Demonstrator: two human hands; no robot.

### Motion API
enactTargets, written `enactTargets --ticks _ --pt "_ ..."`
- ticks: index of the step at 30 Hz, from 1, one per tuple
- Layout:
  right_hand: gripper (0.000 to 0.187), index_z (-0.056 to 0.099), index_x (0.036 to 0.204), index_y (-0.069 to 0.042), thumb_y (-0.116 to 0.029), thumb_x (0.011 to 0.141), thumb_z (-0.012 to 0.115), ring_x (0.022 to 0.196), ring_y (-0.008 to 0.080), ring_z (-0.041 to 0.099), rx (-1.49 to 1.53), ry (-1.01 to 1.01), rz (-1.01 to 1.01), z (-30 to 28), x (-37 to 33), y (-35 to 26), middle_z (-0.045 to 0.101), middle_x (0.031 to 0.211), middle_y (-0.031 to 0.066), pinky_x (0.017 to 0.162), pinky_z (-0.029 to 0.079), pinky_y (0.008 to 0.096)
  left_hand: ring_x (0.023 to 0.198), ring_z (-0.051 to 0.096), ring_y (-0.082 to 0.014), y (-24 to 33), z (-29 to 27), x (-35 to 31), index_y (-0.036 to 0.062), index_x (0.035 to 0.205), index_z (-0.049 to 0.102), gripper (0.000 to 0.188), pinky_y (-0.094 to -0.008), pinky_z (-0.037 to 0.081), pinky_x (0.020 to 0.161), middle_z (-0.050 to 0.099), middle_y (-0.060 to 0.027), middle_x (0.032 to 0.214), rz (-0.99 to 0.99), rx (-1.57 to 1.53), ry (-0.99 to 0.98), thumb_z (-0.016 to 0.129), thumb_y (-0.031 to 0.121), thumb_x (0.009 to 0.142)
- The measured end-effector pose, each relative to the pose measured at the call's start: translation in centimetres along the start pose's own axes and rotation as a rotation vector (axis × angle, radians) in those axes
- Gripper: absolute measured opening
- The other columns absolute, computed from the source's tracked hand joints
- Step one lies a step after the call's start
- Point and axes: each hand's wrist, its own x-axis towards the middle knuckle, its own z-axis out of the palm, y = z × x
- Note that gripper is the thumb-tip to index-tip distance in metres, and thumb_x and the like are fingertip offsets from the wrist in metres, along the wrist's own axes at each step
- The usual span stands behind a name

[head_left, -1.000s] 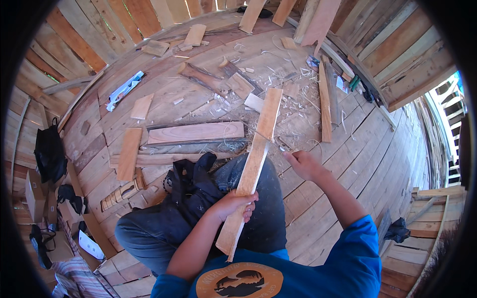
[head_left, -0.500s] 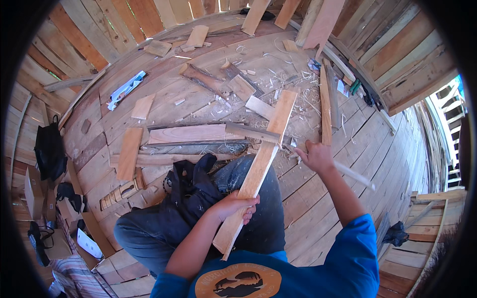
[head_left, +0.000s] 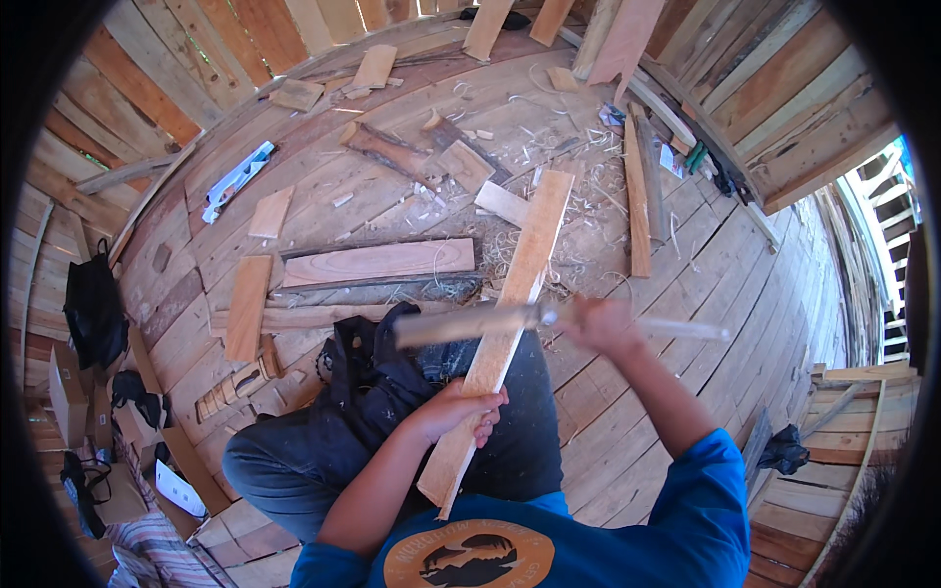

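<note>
My left hand (head_left: 459, 412) is wrapped around the lower part of a long pale plank (head_left: 524, 260), which slants up and away from my lap. My right hand (head_left: 600, 323) is closed on a long-handled knife, its blade (head_left: 446, 323) smeared by motion and lying across the plank around its middle. Whether the blade touches the wood, I cannot tell. Behind my right fist, the knife's pale handle (head_left: 686, 329) sticks out to the right. A dark cloth (head_left: 368, 377) lies over my bent leg, left of the plank.
Wood shavings (head_left: 578, 211) litter the floor beyond the plank. Boards (head_left: 382, 263) and offcuts (head_left: 466, 167) lie ahead; another long board (head_left: 637, 206) is at the right. Cardboard boxes (head_left: 69, 387) and a black bag (head_left: 95, 299) stand at far left, near the wooden wall.
The knife has moved down along the plank toward me, and its blade now reaches farther left. My right hand has shifted slightly left and nearer. My left hand keeps its grip.
</note>
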Motion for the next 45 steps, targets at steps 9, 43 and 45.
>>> enactTargets --ticks 9,43,45 --pt "0.059 0.058 0.072 -0.005 -0.061 0.087 0.048 0.056 0.0332 0.064 -0.001 -0.143 0.043 -2.0 0.2 -2.1 0.061 0.057 0.015 0.052 0.05 0.0449 0.051 0.047 -0.0117 -0.2 -0.1 0.3 0.0057 0.099 0.051 0.016 -0.0307 0.045 0.049 0.044 -0.0007 0.063 0.031 -0.024 -0.017 0.059 0.016 0.092" --pt "0.061 0.047 0.064 -0.002 -0.053 0.096 0.04 0.048 0.016 0.042 1.013 0.2 0.888 4.5 -5.4 1.5 0.041 0.053 0.0016 0.051 0.035 0.033 0.061 0.064 -0.02 0.8 -0.3 -0.2 0.0047 0.094 0.057 0.024 -0.0341 0.054 0.055 0.059 -0.0084 0.069 -0.135 0.34 0.082 0.06 0.028 0.092" --pt "0.059 0.049 0.065 0.001 -0.049 0.096 0.044 0.048 0.0175 0.042 0.953 0.253 0.735 2.9 -4.6 -0.6 0.042 0.051 0.0045 0.052 0.036 0.0344 0.064 0.066 -0.0215 0.3 -0.4 -0.2 0.0047 0.092 0.06 0.027 -0.0341 0.055 0.057 0.061 -0.0086 0.071 -0.168 0.394 0.138 0.063 0.031 0.09"
